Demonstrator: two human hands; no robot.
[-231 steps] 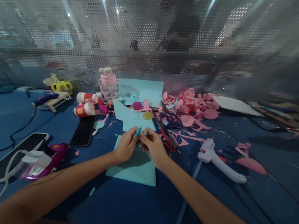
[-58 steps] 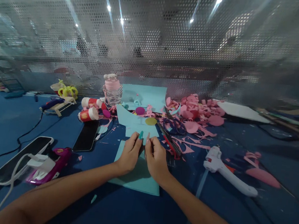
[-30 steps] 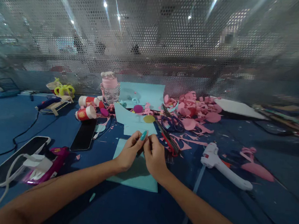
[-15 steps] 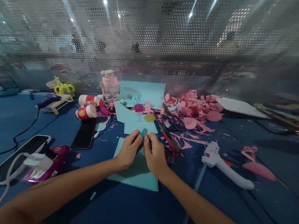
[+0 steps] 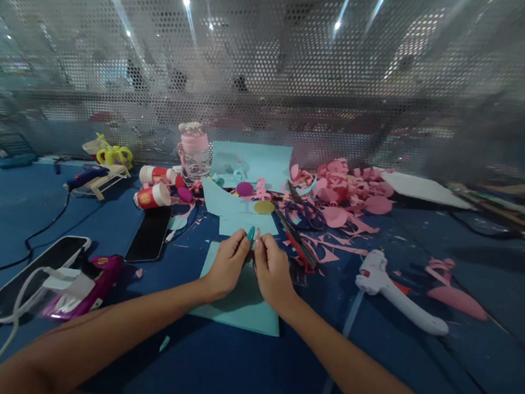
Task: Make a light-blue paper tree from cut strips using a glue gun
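Both hands have barely shifted over the last half second: the fingertips that met just above the paper stay pressed together at the same spot, and the view has only nudged slightly. The left hand (image 5: 226, 267) and the right hand (image 5: 273, 273) are curled nearly closed, thumbs and forefingers pinching one small teal piece (image 5: 251, 234) between them; it is too small to tell its shape. They work directly over the far edge of a light blue rectangular paper sheet (image 5: 241, 302) lying flat on the dark blue surface (image 5: 232, 377).

No writing can be read anywhere; the two red-and-white paper cups (image 5: 152, 196) lying on their sides carry a printed mark that is too blurred to make out.

Beyond the hands lie more light blue paper pieces (image 5: 242, 210) with a yellow paper disc (image 5: 264, 207) and a magenta paper disc (image 5: 244, 188) on them. To the right sit red-handled scissors (image 5: 301, 252), a heap of pink paper scraps (image 5: 343, 190) and a white hot glue gun (image 5: 396, 292). To the left are a black smartphone (image 5: 146, 241) lying face up, a clear bottle with a pink lid (image 5: 194, 150), and a second phone with a white cable (image 5: 30, 275) beside a magenta toy-like object (image 5: 86, 284). A perforated metal screen (image 5: 277, 66) walls off the far edge of the surface, with bright ceiling lights glinting through it.
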